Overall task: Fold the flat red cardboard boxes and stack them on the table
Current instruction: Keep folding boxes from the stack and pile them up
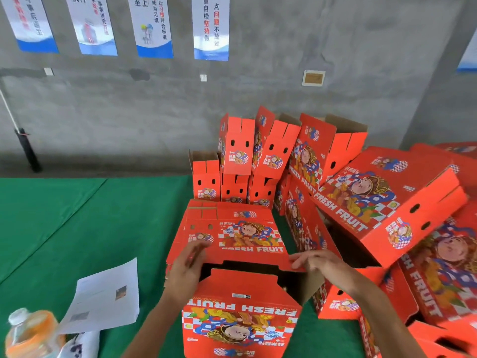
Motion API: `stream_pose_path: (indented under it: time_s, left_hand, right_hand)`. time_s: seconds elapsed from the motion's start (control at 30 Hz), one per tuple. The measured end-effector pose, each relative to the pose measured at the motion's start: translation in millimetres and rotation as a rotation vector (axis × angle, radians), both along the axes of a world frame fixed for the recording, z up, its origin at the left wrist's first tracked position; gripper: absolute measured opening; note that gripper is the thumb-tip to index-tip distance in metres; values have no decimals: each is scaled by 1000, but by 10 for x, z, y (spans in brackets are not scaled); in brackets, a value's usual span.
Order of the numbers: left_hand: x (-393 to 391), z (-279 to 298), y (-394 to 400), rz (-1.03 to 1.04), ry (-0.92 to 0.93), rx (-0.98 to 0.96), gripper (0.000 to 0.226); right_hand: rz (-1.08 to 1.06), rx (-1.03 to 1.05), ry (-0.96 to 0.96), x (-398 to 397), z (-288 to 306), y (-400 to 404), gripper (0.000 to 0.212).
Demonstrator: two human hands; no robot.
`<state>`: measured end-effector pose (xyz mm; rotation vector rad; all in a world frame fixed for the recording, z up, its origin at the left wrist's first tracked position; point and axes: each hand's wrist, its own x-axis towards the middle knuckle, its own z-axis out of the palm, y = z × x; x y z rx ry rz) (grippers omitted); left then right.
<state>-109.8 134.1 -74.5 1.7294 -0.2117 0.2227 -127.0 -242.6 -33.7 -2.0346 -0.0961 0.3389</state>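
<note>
Box in hand (241, 313) at 6 o'clock, half-formed: top gapes dark, near panel up. Left hand (187, 270) lies loosely curled along its far flap (232, 245); right hand (318, 262) pinches that flap's right corner. Folded boxes (258, 161) heaped at 12 to 3 o'clock, leaning and untidy. Flat ones seem to remain under the flap; more folding and neater stacking likely left.

Both bare forearms reach forward and slightly inward from below. The left hand (187, 264) is raised with its fingers extended up and to the right, close together. The right hand (316, 262) points leftward, its fingers bent and pinched against the thumb, the wrist angled down toward the forearm.
</note>
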Motion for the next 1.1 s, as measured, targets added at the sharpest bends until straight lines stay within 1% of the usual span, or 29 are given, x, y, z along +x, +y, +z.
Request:
stream_pose_path:
  time_s: [0.03, 0.07, 0.13, 0.2, 0.27, 0.3, 0.33, 0.4, 0.43, 0.53, 0.6, 0.67, 0.73, 0.8, 0.87, 0.9, 0.97, 1.03, 1.1]
  left_hand:
    - [17, 0, 3, -44, 10, 158, 19]
    - [36, 22, 40, -95, 42, 241, 23]
    - [91, 108, 169, -211, 89, 324, 34]
    - [120, 221, 258, -303, 61, 494, 37]
    - [140, 310, 263, -352, 7, 768, 36]
    - [150, 341, 249, -376, -18, 889, 42]
    - [170, 360, 232, -393, -15, 958, 51]
    - [212, 366, 202, -403, 33, 986, 67]
    - [229, 353, 200, -413, 71, 964, 74]
    - [267, 288, 188, -492, 226, 803, 95]
    - [294, 257, 145, -557, 278, 748, 99]
    - [312, 253, 101, -601, 304, 721, 101]
    - [330, 268, 82, -591, 334, 678, 103]
    - [332, 284, 62, -598, 329, 692, 94]
    - [321, 267, 52, -603, 291, 738, 83]
    - [307, 259, 55, -597, 279, 761, 82]
    - [264, 255, 66, -576, 279, 780, 81]
    - [253, 246, 72, -586, 283, 767, 72]
    - [274, 272, 57, -622, 295, 779, 64]
  right_hand:
    - [16, -68, 4, 7, 32, 31, 38]
    - [26, -138, 10, 8, 70, 66, 44]
    - [23, -198, 7, -11, 137, 110, 61]
    - [32, -158, -15, -56, 168, 133, 73]
    - [35, -116, 12, -105, 182, 154, 80]
    - [30, -105, 43, -129, 184, 165, 83]
    - [24, -102, 73, -145, 191, 174, 88]
    - [20, -128, 115, -152, 220, 203, 102]
    - [25, -149, 128, -148, 229, 230, 108]
    - [41, -218, 177, -88, 215, 323, 119]
    - [16, -230, 197, -51, 203, 364, 123]
    - [-60, -178, 149, -19, 178, 402, 121]
    - [-149, -177, 37, -6, 102, 499, 113]
    - [-229, -306, -120, -3, -28, 630, 105]
    - [-280, -547, -300, -12, -157, 776, 92]
    - [-296, -655, -364, -3, -199, 842, 84]
    - [-298, -749, -435, 31, -259, 901, 66]
    - [-267, -799, -513, 52, -305, 885, 49]
    - [-217, -884, -565, 55, -345, 879, 44]
